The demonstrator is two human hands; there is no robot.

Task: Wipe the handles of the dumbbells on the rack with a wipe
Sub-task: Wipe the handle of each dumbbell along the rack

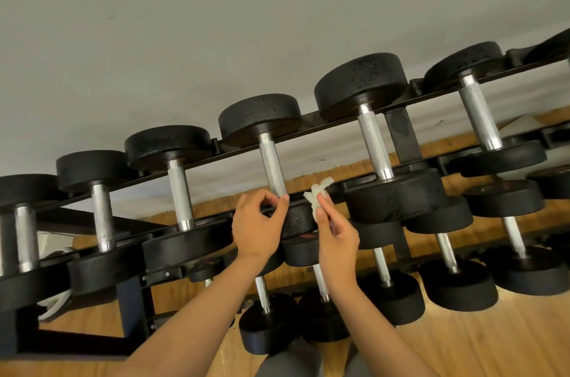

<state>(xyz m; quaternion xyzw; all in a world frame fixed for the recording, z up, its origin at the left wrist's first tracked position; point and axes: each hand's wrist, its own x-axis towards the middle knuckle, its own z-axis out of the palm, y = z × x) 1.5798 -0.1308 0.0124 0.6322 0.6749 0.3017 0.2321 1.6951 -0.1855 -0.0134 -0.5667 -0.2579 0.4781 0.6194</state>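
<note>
the right hand (336,234) pinched a soft, light, crumpled wipe (317,194) just beside the knurled handle (271,165) of a heavy dumbbell (259,117) on the rack (401,129). the left hand (259,222) curled at that handle's lower end, grip unclear. wrapping mid-handle looked best.

Single view: head cam, wide-angle, straight lines bowed twd the edges. Faces fwd and slightly down at the front of a weight rack (401,136), rolled so the rack's rails climb from lower left to upper right. Close range: both forearms come in from the bottom edge, w/ left hand (257,225) and right hand (337,237) near frame centre at the rack. Grey wall (216,21) fills the top half; wood floor (493,342) shows bottom right.
</note>
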